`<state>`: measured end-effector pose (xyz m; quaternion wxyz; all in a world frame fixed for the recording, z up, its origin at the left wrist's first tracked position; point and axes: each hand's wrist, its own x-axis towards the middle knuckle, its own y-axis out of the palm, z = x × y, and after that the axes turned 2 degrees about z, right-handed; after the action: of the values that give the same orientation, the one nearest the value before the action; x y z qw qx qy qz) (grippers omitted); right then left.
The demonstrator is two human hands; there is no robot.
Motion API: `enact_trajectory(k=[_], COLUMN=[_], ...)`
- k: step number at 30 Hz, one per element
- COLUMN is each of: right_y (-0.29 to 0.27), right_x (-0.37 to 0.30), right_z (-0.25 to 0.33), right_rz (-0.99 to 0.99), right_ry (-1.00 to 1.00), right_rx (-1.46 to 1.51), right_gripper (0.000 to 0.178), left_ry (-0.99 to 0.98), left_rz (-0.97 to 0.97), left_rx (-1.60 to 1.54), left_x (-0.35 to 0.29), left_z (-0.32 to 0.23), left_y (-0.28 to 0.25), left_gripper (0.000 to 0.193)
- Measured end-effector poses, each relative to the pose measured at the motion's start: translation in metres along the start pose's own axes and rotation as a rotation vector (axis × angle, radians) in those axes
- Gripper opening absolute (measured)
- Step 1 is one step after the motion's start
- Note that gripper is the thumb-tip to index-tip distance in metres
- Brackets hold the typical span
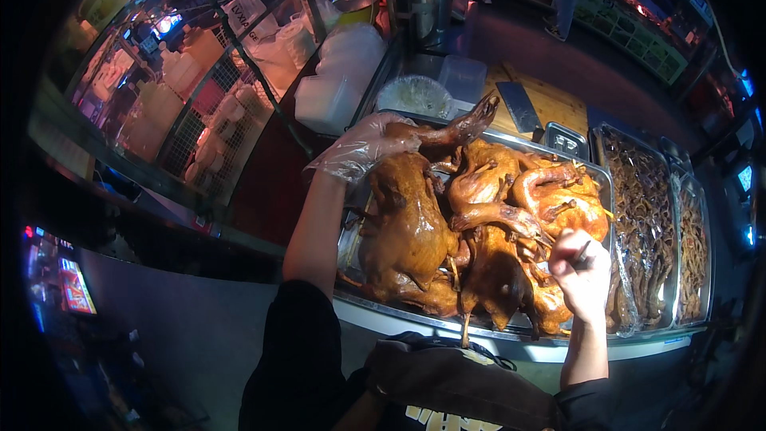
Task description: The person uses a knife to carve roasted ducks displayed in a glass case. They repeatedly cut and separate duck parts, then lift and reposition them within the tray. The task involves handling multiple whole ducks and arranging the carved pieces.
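Roast duck sits at the left of the metal tray, neck in the left hand's gloved fingers, right hand's fingers curled tight, on what I can't tell; greasy skin could make the neck slip

We are at a cooked-meat food stall: whole roast ducks and dark cooked pieces are laid out in trays, near a wooden cutting board with a cleaver and stacked white takeaway containers. Across the aisle we see another lit display counter.
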<state>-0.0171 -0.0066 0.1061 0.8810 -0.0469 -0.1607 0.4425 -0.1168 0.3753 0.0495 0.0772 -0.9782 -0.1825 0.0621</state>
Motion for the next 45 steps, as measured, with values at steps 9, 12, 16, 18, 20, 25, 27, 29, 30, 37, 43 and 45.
enact_trajectory(k=[9,12,16,18,20,25,27,29,30,37,43,45], right_y=[0.019,0.025,0.028,0.029,0.030,0.029,0.030,0.030,0.030,0.028,0.030,0.030], right_x=[0.061,0.066,0.065,0.064,0.063,0.061,0.060,0.061,0.061,0.060,0.063,0.066], right_z=[0.017,0.017,0.003,0.002,-0.002,-0.010,-0.014,-0.015,-0.015,-0.021,-0.024,-0.027], right_rz=[0.006,0.020,0.029,0.027,0.018,0.015,0.006,0.006,0.010,-0.001,-0.023,-0.021], right_ry=[-0.038,-0.067,-0.071,-0.057,-0.062,-0.020,-0.038,-0.052,-0.056,-0.098,-0.260,-0.316], right_rx=[-0.337,-0.377,-0.380,-0.426,-0.464,-0.503,-0.514,-0.532,-0.545,-0.594,-0.692,-0.748], right_gripper=[0.015,0.017,0.018,0.019,0.020,0.022,0.023,0.023,0.023,0.023,0.020,0.018], left_ry=[0.074,0.063,-0.027,-0.035,-0.027,-0.090,-0.078,-0.067,-0.062,0.028,0.082,0.063], left_rz=[0.021,-0.054,-0.038,-0.018,0.003,0.011,0.021,0.018,0.019,0.028,0.002,-0.004], left_rx=[0.084,0.333,0.367,0.362,0.348,0.385,0.352,0.356,0.357,0.378,0.107,-0.113], left_x=[-0.011,-0.006,-0.009,-0.012,-0.014,-0.019,-0.011,-0.009,-0.009,-0.014,-0.014,-0.024], left_z=[-0.046,-0.044,-0.059,-0.065,-0.069,-0.082,-0.068,-0.063,-0.062,-0.062,-0.038,-0.041], left_y=[0.018,0.015,0.020,0.021,0.021,0.025,0.021,0.018,0.017,0.016,0.017,0.023], left_gripper=[0.052,0.050,0.051,0.048,0.046,0.040,0.040,0.040,0.039,0.043,0.045,0.049])
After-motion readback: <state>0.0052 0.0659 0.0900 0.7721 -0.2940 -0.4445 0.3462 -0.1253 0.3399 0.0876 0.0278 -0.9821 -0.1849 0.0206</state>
